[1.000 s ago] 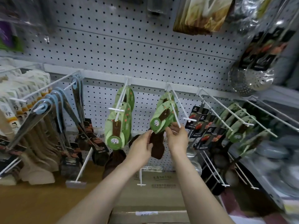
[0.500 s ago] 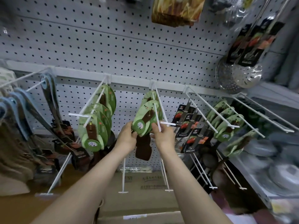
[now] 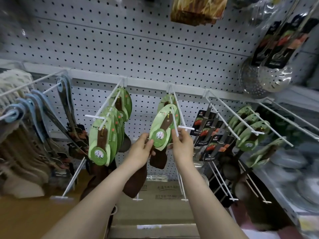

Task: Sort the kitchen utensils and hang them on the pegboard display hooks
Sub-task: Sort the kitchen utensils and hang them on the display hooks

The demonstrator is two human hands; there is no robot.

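A brown wooden spatula on a green oval card hangs on a white wire hook at the middle of the grey pegboard. My left hand pinches the card's lower left edge. My right hand holds the card's right side, its fingers up against the hook wire. Another green card hangs behind it on the same hook. Further left, a hook carries several matching green-carded spatulas.
Blue-handled turners hang at the left, black-carded ladles and more green-carded utensils at the right. A steel skimmer hangs at the upper right. Long wire hooks jut forward. Cardboard boxes lie below.
The view has drifted down and to the right across the board. Both hands stayed on the green-carded spatula on the middle hook.
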